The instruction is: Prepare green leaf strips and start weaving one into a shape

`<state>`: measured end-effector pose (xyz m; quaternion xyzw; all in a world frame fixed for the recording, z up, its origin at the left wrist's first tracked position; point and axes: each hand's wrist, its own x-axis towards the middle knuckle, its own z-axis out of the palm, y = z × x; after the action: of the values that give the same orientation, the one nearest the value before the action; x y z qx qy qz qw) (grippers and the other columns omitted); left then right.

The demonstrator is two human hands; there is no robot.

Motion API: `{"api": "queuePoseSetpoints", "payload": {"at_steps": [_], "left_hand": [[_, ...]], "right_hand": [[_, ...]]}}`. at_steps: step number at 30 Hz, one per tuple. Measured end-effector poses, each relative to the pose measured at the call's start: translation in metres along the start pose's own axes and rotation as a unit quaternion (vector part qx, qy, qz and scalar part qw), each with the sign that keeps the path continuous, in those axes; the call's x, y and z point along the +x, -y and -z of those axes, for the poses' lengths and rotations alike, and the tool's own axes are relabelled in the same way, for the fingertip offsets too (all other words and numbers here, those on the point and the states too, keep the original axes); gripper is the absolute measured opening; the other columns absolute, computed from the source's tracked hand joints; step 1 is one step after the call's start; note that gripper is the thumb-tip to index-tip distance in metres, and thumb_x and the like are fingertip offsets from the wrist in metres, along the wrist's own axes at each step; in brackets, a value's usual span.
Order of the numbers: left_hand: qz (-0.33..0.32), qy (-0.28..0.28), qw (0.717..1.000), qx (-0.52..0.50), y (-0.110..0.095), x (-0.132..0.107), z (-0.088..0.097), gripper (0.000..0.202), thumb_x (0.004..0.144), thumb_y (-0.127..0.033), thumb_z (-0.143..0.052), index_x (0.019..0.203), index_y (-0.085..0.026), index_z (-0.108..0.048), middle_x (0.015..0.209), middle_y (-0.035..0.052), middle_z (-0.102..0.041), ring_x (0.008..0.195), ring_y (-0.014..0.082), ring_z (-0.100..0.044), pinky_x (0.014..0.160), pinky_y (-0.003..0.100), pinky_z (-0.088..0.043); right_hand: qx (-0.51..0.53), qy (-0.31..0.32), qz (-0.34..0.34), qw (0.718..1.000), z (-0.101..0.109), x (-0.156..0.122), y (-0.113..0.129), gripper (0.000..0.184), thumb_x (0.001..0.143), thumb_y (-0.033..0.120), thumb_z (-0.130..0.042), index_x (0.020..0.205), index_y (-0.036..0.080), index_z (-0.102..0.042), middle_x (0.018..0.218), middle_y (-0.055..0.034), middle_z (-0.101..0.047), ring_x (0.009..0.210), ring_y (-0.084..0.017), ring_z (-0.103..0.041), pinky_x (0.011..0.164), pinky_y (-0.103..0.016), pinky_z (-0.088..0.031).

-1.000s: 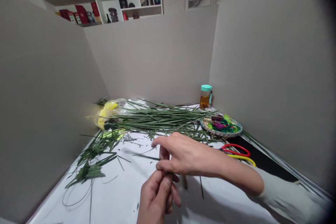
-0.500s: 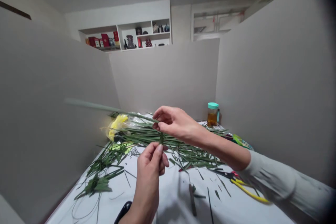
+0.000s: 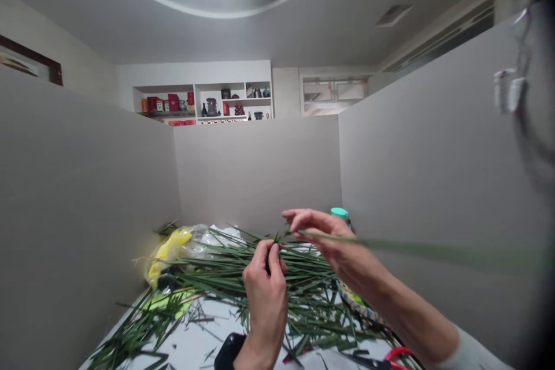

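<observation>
My left hand (image 3: 266, 283) is closed in a pinch, thumb against fingers, around a small green piece of folded leaf (image 3: 276, 238) whose tip pokes out at the top; the rest is hidden. To its right and slightly higher, my right hand (image 3: 332, 237) grips a long green leaf strip (image 3: 390, 244) between thumb and fingers. The strip stretches past the hand toward the right and blurs at its far end. Below and behind both hands lies a thick pile of long green leaves (image 3: 234, 272) on the white table.
Yellow and clear plastic bags (image 3: 173, 248) lie at the back left. A teal-lidded jar (image 3: 339, 213) and a woven basket (image 3: 358, 303) are partly hidden by my right arm. Red-handled scissors (image 3: 401, 352) lie at the front right. Leaf scraps (image 3: 147, 324) cover the left; grey partitions (image 3: 258, 167) surround the table.
The long leaf strip has swung from pointing left to pointing right. My right hand has moved to the right of my left hand, and the camera view has tilted up.
</observation>
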<state>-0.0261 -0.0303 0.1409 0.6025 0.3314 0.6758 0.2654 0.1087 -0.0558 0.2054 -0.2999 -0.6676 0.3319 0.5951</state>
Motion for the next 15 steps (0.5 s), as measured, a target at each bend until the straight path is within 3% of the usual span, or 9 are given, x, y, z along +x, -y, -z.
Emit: {"api": "queuePoseSetpoints", "payload": {"at_steps": [3, 6, 10, 13, 15], "left_hand": [[-0.039, -0.013, 0.999, 0.008, 0.009, 0.001, -0.006, 0.021, 0.093, -0.035, -0.049, 0.082, -0.021, -0.059, 0.061, -0.0037, -0.052, 0.055, 0.0119, -0.046, 0.057, 0.022, -0.034], [-0.072, -0.018, 0.997, 0.013, 0.015, 0.001, -0.01, 0.018, 0.093, -0.033, -0.05, 0.085, -0.021, -0.062, 0.068, -0.0023, -0.058, 0.058, 0.0116, -0.051, 0.06, 0.021, -0.038], [-0.094, -0.019, 0.995, 0.015, 0.017, -0.001, -0.01, 0.017, 0.093, -0.032, -0.051, 0.089, -0.021, -0.063, 0.074, -0.001, -0.063, 0.063, 0.0113, -0.057, 0.061, 0.019, -0.042], [-0.127, -0.023, 0.991, 0.023, 0.013, -0.003, -0.005, 0.014, 0.093, -0.029, -0.051, 0.089, -0.021, -0.062, 0.07, -0.0031, -0.061, 0.058, 0.0089, -0.056, 0.058, 0.016, -0.044], [-0.163, -0.035, 0.985, 0.035, 0.01, -0.003, -0.001, 0.013, 0.093, -0.025, -0.051, 0.089, -0.021, -0.063, 0.068, -0.0046, -0.06, 0.055, 0.0071, -0.055, 0.056, 0.013, -0.044]], "right_hand": [[-0.043, -0.019, -0.026, 0.999, 0.005, -0.023, 0.0, 0.011, 0.083, 0.026, -0.061, 0.074, 0.022, -0.066, 0.133, -0.0048, -0.056, 0.128, -0.026, -0.046, 0.105, -0.039, -0.031], [0.053, -0.035, -0.099, 0.993, -0.001, -0.041, -0.003, 0.013, 0.088, 0.037, -0.061, 0.093, 0.025, -0.065, 0.136, -0.0044, -0.051, 0.119, -0.024, -0.054, 0.098, -0.038, -0.041], [0.205, -0.05, -0.186, 0.96, -0.019, -0.052, -0.016, 0.025, 0.089, 0.038, -0.062, 0.108, 0.023, -0.057, 0.106, -0.0051, -0.064, 0.083, -0.013, -0.065, 0.072, -0.024, -0.05], [0.262, -0.014, -0.207, 0.942, -0.025, -0.055, -0.027, 0.027, 0.086, 0.039, -0.066, 0.102, 0.018, -0.057, 0.081, -0.0006, -0.064, 0.054, -0.005, -0.056, 0.05, -0.016, -0.041], [0.287, 0.013, -0.216, 0.933, -0.026, -0.059, -0.031, 0.032, 0.084, 0.042, -0.068, 0.1, 0.017, -0.057, 0.07, 0.002, -0.061, 0.045, -0.002, -0.049, 0.045, -0.013, -0.034]]}}
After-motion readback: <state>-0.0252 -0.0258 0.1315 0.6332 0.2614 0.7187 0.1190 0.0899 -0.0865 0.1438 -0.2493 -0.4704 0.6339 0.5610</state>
